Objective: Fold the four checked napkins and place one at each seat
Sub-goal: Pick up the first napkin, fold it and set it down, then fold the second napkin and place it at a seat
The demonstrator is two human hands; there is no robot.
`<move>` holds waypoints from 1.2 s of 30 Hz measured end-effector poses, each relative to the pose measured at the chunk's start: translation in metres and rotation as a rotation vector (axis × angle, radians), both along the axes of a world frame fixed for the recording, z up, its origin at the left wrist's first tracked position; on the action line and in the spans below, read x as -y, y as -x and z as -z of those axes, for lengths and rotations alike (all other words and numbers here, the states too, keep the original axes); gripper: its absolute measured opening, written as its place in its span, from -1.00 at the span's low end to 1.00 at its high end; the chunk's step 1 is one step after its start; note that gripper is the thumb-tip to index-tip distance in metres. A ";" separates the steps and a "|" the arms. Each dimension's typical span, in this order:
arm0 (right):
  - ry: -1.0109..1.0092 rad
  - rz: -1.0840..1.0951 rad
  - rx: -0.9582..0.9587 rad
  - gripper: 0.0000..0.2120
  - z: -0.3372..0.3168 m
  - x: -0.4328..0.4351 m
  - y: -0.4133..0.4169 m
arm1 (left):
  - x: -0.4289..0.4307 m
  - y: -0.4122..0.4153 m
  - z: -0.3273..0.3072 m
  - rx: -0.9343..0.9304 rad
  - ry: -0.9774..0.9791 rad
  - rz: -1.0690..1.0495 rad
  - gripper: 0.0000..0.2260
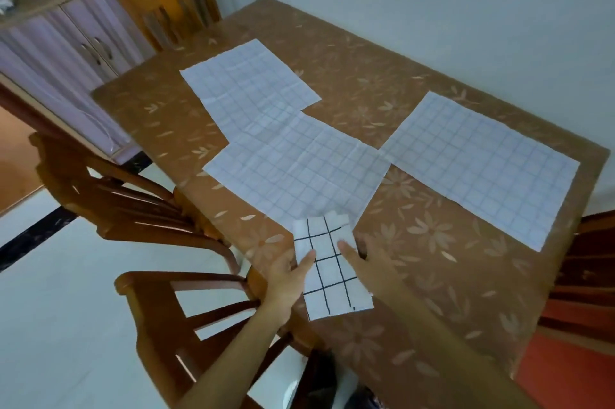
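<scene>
Close in, a folded checked napkin (332,292) lay at the near-left edge of the tabletop (416,275). It was a narrow strip with bold black grid lines, and its far end overlapped the near corner of the middle napkin (299,165).

The left hand (288,272) pinched its left edge, thumb on top, the other fingers curled at the edge and partly hidden. The right hand (364,262) pinched the right edge the same way, thumb pressed on the cloth, fingers curled beside it.

Three napkins lay unfolded, their grids faint. The middle napkin overlapped the far napkin (249,82), and its right corner touched the right napkin (482,162).

The tabletop cover was brown with a pale flower print. A near-left chair (186,308) stood by the left hand, a far chair (169,6) at the far end, a right chair (585,269) at the right side.
</scene>
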State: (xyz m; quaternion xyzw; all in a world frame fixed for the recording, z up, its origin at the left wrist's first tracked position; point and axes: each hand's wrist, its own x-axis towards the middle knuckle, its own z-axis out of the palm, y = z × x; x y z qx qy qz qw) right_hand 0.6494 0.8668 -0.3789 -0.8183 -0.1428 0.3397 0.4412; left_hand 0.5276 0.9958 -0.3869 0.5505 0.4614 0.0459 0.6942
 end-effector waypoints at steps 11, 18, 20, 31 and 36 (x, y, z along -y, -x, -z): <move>0.106 -0.134 0.014 -0.92 0.052 -0.073 0.010 | -0.056 0.038 0.066 -0.166 0.132 -0.279 -0.68; 0.217 -0.321 0.153 -0.94 0.075 -0.095 0.019 | -0.070 0.054 0.087 -0.528 -0.170 0.022 -0.50; 0.281 -0.404 0.217 -0.85 0.081 -0.096 0.021 | -0.075 0.058 0.092 -0.516 -0.141 0.060 -0.50; 0.173 -0.801 0.870 -0.59 0.109 -0.077 0.065 | -0.063 0.060 0.097 -0.311 0.064 -0.077 -0.73; 0.222 -0.841 0.877 -0.47 0.122 -0.067 0.070 | -0.076 0.051 0.097 -0.346 -0.202 -0.098 -0.60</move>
